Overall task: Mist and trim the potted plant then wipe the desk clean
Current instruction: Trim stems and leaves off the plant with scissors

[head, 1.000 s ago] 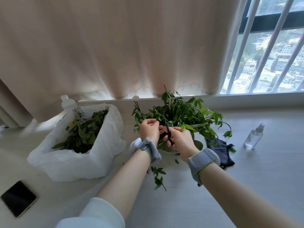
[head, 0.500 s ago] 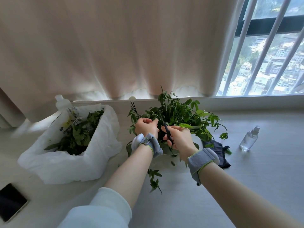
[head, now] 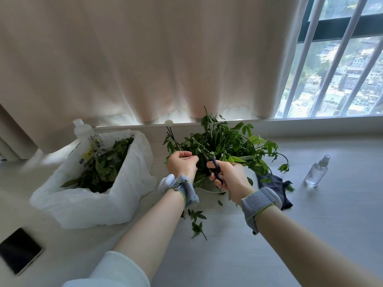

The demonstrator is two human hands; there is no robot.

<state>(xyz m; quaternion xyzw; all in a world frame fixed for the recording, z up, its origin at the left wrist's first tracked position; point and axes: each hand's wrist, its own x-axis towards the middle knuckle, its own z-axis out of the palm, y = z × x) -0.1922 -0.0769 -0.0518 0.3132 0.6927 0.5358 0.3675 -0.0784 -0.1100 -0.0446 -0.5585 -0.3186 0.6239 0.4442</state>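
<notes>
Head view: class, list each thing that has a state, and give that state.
Left hand: pinches a stem.
Right hand: grips scissors, blades among the plant leaves.
Bag: open, holding cuttings.
Spray bottle: upright, untouched.
Cloth: crumpled beside the pot.
Sprig: cut, loose on the desk.
Phone: screen dark.
Curtain: drawn.

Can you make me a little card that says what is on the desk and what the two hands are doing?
left hand: holds part of the potted plant
right hand: fingers grip black scissors
white bag: left of plant, cut leaves inside
spray bottle: upright, right of plant
dark cloth: beside the pot
cut sprig: on the desk
phone: near left corner
</notes>
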